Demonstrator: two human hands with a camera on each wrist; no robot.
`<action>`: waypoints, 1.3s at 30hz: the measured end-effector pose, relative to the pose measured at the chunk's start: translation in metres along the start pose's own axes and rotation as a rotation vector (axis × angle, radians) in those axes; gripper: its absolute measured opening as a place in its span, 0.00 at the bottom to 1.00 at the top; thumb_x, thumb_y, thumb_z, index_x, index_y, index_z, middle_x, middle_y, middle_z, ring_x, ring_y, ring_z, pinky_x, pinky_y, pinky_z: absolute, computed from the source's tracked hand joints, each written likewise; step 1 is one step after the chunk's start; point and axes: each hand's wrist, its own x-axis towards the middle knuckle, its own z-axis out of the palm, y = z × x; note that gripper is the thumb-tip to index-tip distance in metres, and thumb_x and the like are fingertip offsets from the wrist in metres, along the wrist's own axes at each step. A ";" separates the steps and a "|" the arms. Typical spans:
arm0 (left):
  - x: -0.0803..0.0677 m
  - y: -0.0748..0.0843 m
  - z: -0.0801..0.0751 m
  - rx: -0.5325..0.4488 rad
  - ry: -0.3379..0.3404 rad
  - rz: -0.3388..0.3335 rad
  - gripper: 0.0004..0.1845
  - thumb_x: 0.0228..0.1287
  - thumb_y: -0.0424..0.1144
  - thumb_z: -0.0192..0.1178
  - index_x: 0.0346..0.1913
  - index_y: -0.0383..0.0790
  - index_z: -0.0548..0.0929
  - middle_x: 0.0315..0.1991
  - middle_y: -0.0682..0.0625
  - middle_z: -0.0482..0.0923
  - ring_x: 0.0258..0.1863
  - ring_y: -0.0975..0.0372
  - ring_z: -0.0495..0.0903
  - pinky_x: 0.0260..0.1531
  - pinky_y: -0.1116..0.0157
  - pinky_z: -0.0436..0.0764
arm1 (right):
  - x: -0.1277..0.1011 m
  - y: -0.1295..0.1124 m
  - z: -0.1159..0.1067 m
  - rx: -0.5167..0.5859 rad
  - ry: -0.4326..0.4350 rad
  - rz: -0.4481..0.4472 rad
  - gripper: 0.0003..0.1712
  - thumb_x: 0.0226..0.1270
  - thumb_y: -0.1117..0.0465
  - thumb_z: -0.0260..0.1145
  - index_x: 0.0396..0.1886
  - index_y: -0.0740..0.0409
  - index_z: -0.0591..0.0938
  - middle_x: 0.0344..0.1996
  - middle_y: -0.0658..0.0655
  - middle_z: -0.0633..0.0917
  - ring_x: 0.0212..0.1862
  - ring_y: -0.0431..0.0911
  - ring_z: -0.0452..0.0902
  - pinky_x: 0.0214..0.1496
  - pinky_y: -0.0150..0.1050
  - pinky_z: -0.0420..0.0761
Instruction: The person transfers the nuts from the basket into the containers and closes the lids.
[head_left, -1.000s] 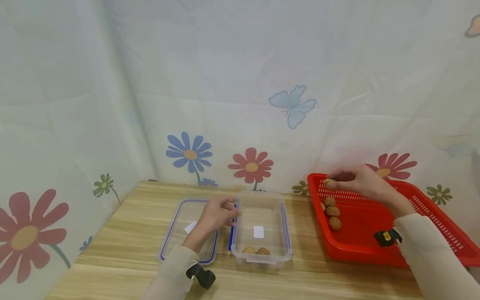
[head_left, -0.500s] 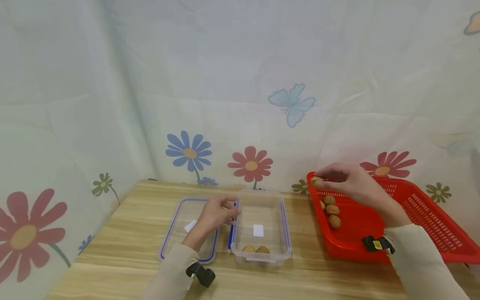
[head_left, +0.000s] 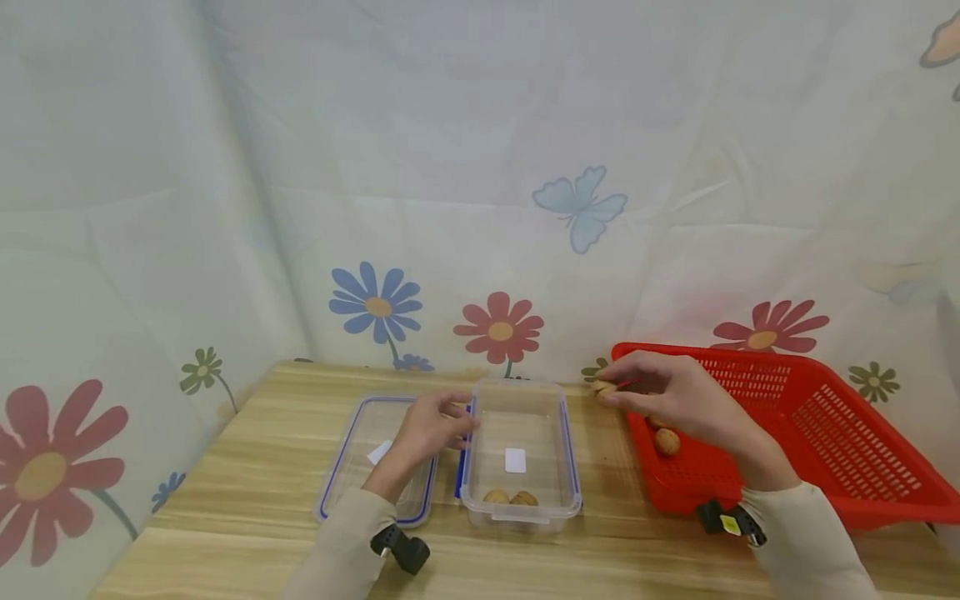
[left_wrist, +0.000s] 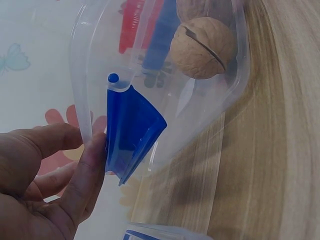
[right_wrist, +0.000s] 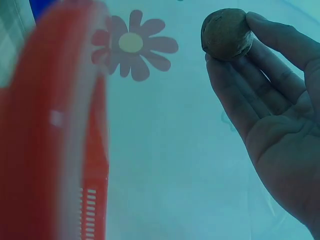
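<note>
Thumb and fingertips of my right hand (head_left: 678, 396) pinch a walnut (right_wrist: 227, 35), held just past the left rim of the red plastic basket (head_left: 750, 500). Inside that basket lie more walnuts (head_left: 667, 442), partly hidden under the hand. My left hand (head_left: 435, 427) grips the left rim of a clear food container (head_left: 517, 523), beside its lowered blue clip (left_wrist: 131, 132). Two walnuts (left_wrist: 202, 48) sit at the near end of the container, which has a white label (head_left: 515, 460) and stands open.
A clear lid (head_left: 352, 450) with a blue seal lies on the wooden table (head_left: 247, 467), left of the container and partly under the left forearm. Behind the table hangs a flowered cloth (head_left: 420, 208).
My right hand has carried the walnut leftward from above the basket, over its left rim, toward the container. The left hand has stayed at the container's rim.
</note>
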 end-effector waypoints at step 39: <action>0.004 -0.001 -0.001 -0.035 0.008 0.002 0.25 0.67 0.26 0.71 0.66 0.27 0.81 0.42 0.39 0.85 0.33 0.51 0.90 0.34 0.59 0.92 | -0.013 0.007 0.074 0.100 -0.268 -0.005 0.13 0.68 0.55 0.78 0.51 0.46 0.90 0.44 0.42 0.89 0.47 0.47 0.84 0.56 0.40 0.88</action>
